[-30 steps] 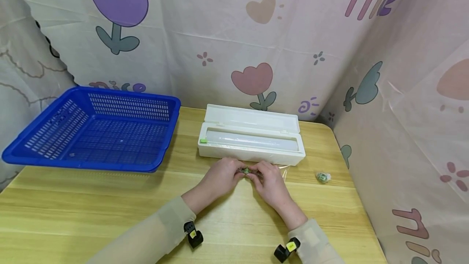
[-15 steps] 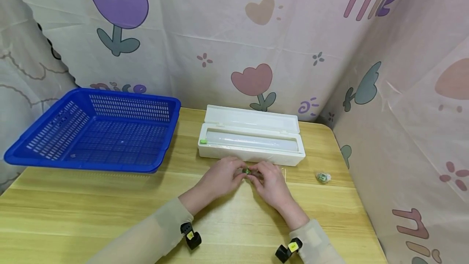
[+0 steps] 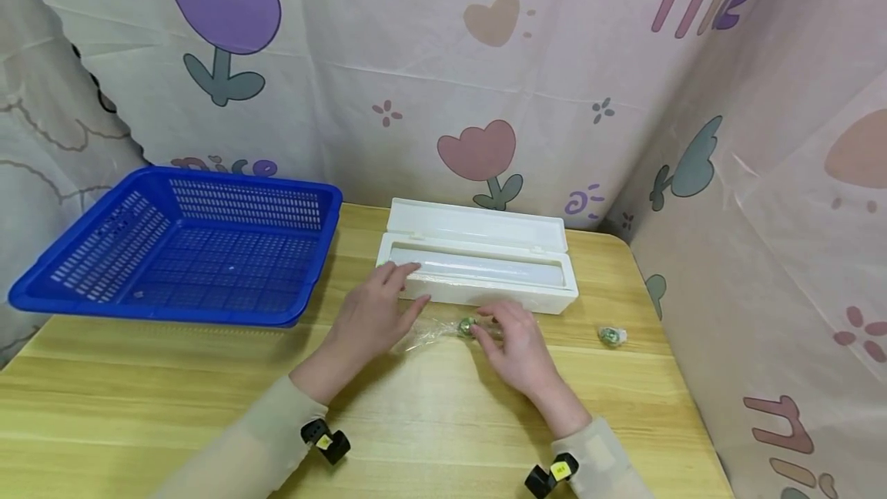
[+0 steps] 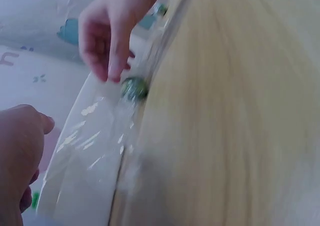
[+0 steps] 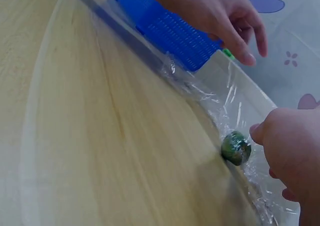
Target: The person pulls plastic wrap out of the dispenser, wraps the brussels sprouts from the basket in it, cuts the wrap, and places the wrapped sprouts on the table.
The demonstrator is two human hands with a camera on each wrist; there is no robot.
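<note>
A small round green thing (image 3: 466,327) lies on clear cling film (image 3: 430,333) in front of the white cling film dispenser (image 3: 478,295); its exact kind cannot be told. My right hand (image 3: 516,349) is beside it, fingers loosely bent; the right wrist view has the thumb close to the green ball (image 5: 236,148) without a grip. To the left, my left hand (image 3: 370,314) has its fingers extended over the dispenser's front left corner and holds nothing. From the left wrist view, the film (image 4: 95,151) stretches out from the ball, shiny and creased.
A second small green ball wrapped in film (image 3: 612,336) sits to the right on the wooden table (image 3: 443,437). At the left stands a blue plastic basket (image 3: 229,314). The dispenser's lid (image 3: 478,223) is raised behind its roll. A patterned cloth (image 3: 346,37) hangs behind.
My left hand has let go of the green ball and film and moved left and up to the dispenser's corner. The right hand has stayed beside the ball, its fingers loosened.
</note>
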